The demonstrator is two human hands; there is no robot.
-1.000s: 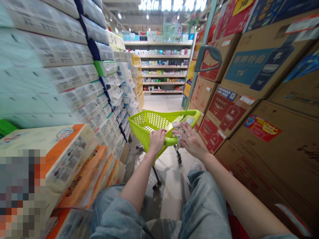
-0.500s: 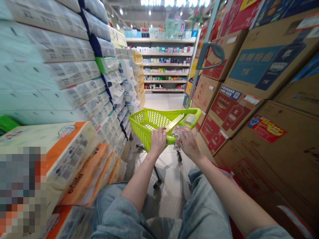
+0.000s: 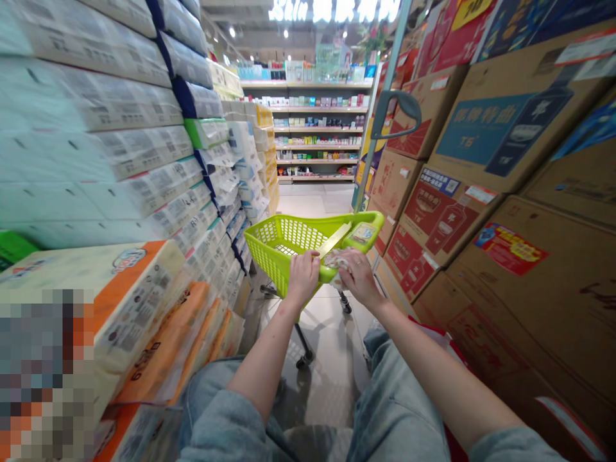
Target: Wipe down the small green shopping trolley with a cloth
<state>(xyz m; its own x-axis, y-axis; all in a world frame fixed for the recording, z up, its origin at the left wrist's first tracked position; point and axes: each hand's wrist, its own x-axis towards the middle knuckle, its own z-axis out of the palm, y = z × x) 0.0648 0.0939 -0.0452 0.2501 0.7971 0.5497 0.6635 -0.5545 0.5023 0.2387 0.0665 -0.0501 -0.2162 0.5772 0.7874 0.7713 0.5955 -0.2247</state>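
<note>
A lime-green shopping cart (image 3: 274, 256) with a perforated basket stands on dark wheeled legs in front of my knees. My left hand (image 3: 303, 276) is closed over the near rim of the basket. Just right of it, my right hand (image 3: 359, 276) presses a crumpled pale cloth (image 3: 335, 259) with a faint pattern against the cart's rim. A flat pale yellow bar (image 3: 335, 239) crosses the basket beside my hands. Near the far right end of the rim, a label panel (image 3: 363, 233) is set into the green plastic.
Packs of tissue paper (image 3: 139, 151) are stacked high on the left, with orange packs (image 3: 161, 343) nearer me. Cardboard boxes (image 3: 500, 122) form a wall on the right. A grey handle on a pole (image 3: 382, 115) rises beside them. Shelves of small goods (image 3: 317, 131) stand at the aisle's end.
My right hand and the cloth have shifted slightly left and down along the rim. The cart appears a little further left, as the whole view has tilted slightly. My left hand keeps its hold.
</note>
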